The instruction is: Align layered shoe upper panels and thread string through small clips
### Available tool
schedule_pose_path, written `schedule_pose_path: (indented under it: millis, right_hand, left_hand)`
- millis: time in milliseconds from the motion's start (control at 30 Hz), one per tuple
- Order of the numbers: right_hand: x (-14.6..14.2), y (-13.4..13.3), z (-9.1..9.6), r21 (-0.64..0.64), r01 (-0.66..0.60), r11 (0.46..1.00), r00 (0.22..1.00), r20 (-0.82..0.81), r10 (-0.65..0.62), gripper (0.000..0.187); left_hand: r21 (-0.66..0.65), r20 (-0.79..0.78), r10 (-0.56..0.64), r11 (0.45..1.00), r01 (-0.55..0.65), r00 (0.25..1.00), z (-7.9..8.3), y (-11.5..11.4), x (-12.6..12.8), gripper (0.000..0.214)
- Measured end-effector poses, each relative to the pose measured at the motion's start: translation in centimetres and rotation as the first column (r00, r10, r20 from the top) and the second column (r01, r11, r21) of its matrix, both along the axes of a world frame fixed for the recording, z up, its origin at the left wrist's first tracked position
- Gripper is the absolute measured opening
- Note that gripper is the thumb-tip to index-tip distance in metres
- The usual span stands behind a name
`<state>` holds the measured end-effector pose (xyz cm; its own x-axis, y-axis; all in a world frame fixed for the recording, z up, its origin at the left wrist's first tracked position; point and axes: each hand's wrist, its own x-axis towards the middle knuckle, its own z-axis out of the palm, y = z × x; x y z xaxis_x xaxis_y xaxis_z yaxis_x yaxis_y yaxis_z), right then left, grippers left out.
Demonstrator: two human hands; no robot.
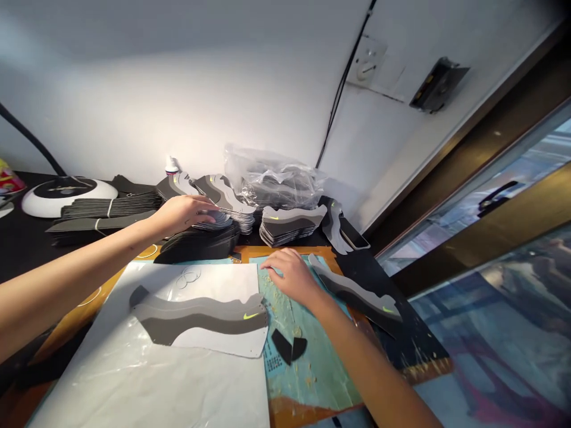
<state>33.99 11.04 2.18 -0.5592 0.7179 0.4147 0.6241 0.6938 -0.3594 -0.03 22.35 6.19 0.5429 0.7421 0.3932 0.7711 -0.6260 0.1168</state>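
My left hand (185,213) reaches to the back of the bench and pinches a grey cut piece (225,199) at the top of a stack of such pieces. My right hand (292,274) rests palm down with fingers spread on a teal mat (307,356), holding nothing. In front of me a grey and white shoe-side panel (203,324) with a yellow-green swoosh lies flat on a white sheet (147,380). Two small black cut pieces (289,348) lie on the mat near my right wrist. Another grey panel (354,292) lies to the right of my right hand.
A second stack of grey panels (285,224) and a crumpled clear plastic bag (272,178) stand against the wall. Bundles of dark strips (109,209) tied with bands lie at the back left beside a white round device (62,195). A dark board (392,321) ends at the right edge.
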Motion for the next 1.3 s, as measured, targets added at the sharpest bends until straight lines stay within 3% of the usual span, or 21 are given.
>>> schedule_pose_path:
  millis: [200,300,500,733,867,967,1067,1133,1200,1300]
  right_hand:
    - [-4.6,5.9,6.0,0.095,-0.033,0.995,0.999,0.037,0.03,0.024]
    - [-7.7,9.2,6.9,0.09,0.046,0.995,0.998,0.047,-0.05,0.025]
    - [-11.4,12.4,4.5,0.046,0.12,0.992,0.99,0.064,-0.122,0.024]
    - [-11.8,12.1,3.4,0.089,0.106,0.99,0.989,0.091,-0.114,0.028]
    - [-11.9,12.0,3.2,0.082,0.085,0.993,0.995,0.047,-0.089,0.027]
    - [-12.3,12.2,2.9,-0.082,0.038,0.996,0.989,-0.138,-0.049,0.032]
    - [-12.5,12.6,2.6,-0.276,-0.072,0.958,0.934,-0.355,-0.033,0.035]
    - [-12.4,12.8,2.5,-0.328,-0.101,0.939,0.913,-0.406,-0.044,0.034]
    - [-12.2,12.9,2.5,-0.29,-0.078,0.954,0.93,-0.367,-0.035,0.033]
    - [-11.8,12.8,2.5,-0.125,-0.006,0.992,0.986,-0.166,-0.015,0.024]
  left_hand:
    - [-0.035,0.014,-0.01,0.999,0.011,1.0,-0.1,-0.6,-0.6,0.054]
    - [-0.012,0.053,0.049,0.999,-0.049,0.997,-0.4,-0.9,-0.6,0.05]
    - [0.113,0.209,0.084,0.988,-0.109,0.974,-1.6,-1.2,-0.2,0.038]
    - [0.157,0.242,0.021,0.986,-0.061,0.97,-1.6,-1.7,0.6,0.033]
    - [0.2,0.218,-0.049,0.98,0.005,0.975,-1.6,-1.8,0.6,0.044]
    - [0.236,0.19,-0.045,0.972,-0.001,0.981,-1.9,-1.7,0.4,0.048]
    - [0.249,0.158,-0.018,0.968,-0.022,0.987,-2.3,-1.6,0.4,0.04]
    - [0.261,0.14,0.007,0.964,-0.043,0.99,-2.4,-1.6,0.3,0.036]
    - [0.281,0.123,0.039,0.957,-0.073,0.992,-2.4,-1.6,0.3,0.037]
    - [0.296,0.08,0.025,0.954,-0.048,0.996,-2.3,-1.7,0.3,0.039]
